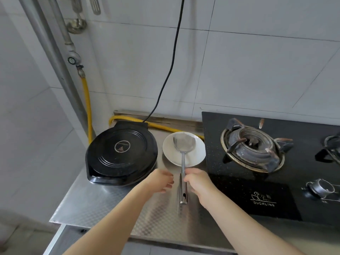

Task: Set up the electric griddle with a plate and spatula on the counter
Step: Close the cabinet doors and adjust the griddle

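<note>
A black round electric griddle sits shut on the steel counter, its black cord running up the wall. Right of it lies a white plate. A metal spatula rests with its blade on the plate and its handle pointing toward me over the counter. My right hand is at the handle's right side, its fingertips pinching the handle just below the plate. My left hand hovers left of the handle with loosely curled fingers, holding nothing, close to the griddle's front edge.
A black gas stove with a burner and a knob fills the right side. A yellow gas hose runs down the wall and along the back. Utensils hang on the tiled wall above.
</note>
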